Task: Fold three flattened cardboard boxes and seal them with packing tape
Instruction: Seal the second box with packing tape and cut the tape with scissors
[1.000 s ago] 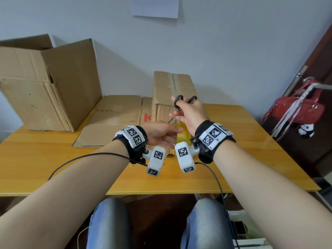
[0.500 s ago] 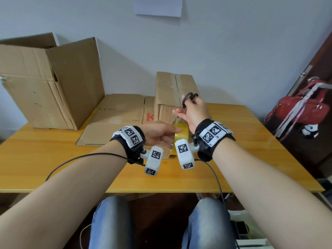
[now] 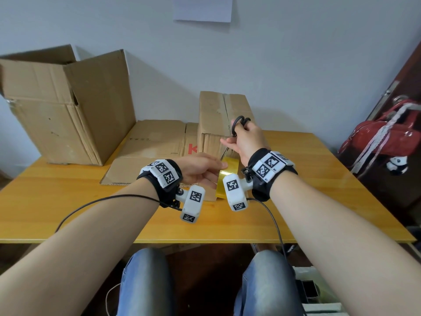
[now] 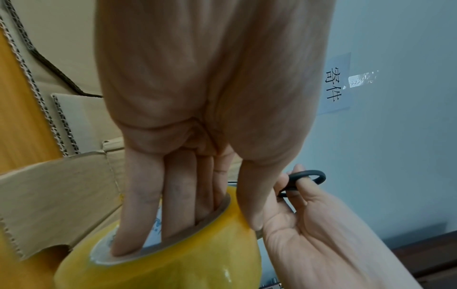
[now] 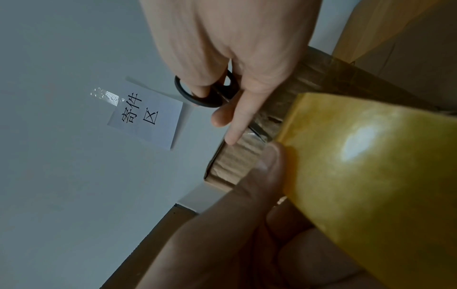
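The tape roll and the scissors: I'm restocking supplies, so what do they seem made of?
Tape roll: glossy yellow plastic film, bright glare on it, wound on what looks like a cardboard core. Scissors: matte black handle loops, probably plastic; blades barely visible.

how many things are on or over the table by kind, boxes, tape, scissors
Cardboard boxes: 3 (large open box, flattened box, small folded box)
Tape rolls: 1 (yellow tape roll, held by the left hand)
Scissors: 1 (black scissors, in the right hand)
Total: 5
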